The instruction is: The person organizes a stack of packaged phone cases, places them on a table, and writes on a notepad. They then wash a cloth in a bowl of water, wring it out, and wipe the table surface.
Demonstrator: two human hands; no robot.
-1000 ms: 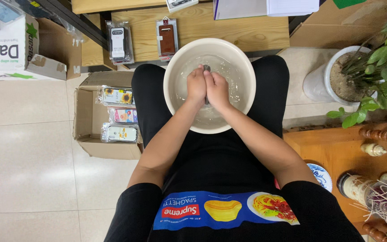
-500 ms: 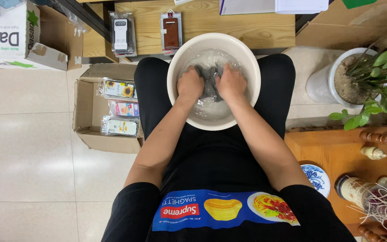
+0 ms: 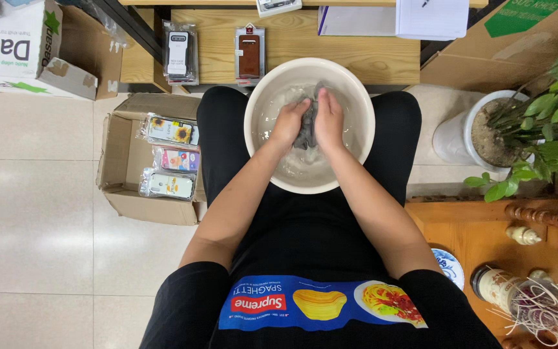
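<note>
A small grey wet cloth [image 3: 306,131] sits in soapy water, pinched between my left hand [image 3: 287,123] and right hand [image 3: 329,119], both closed on it. They work inside a round cream plastic basin [image 3: 363,139] balanced on my lap. Hard wringing could tip it, I judge, slopping water onto the open cardboard box [image 3: 119,169] of packaged phone cases just beside my knee.

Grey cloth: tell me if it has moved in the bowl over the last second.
Yes. The grey cloth now shows between both hands, reaching toward the bowl's far rim; a second ago it was hidden under them.
</note>
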